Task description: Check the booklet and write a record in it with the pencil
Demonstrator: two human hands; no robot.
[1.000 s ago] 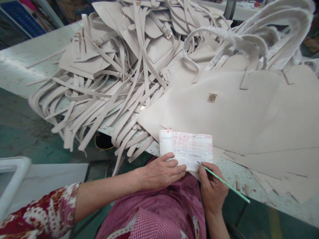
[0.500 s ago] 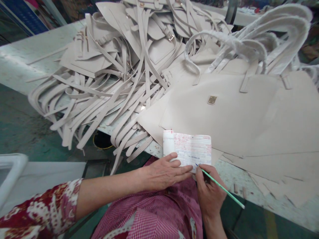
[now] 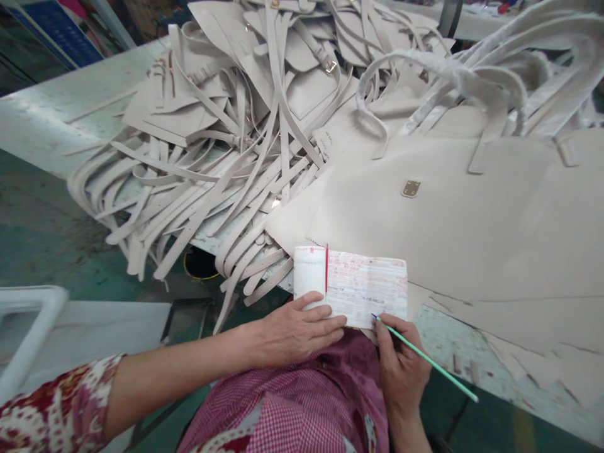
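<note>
A small notebook (image 3: 363,283) with red-lined, written pages lies open at the near edge of the table. My left hand (image 3: 292,330) lies flat on its lower left corner, fingers together, pinning it down. My right hand (image 3: 401,368) grips a thin green pen (image 3: 427,360), whose tip touches the bottom edge of the page. The notebook rests partly on a large cream bag panel (image 3: 425,233) with a small brass plate (image 3: 410,188).
A heap of cream straps (image 3: 198,189) and cut pieces covers the left and back of the table and hangs over its edge. Wrapped bag handles (image 3: 453,75) arch at the back right. A white frame (image 3: 28,327) stands low on the left.
The notebook's left leaf has lifted, showing a red edge. My left hand shifted slightly left on the page, and my right hand with the pen moved a little along the bottom line.
</note>
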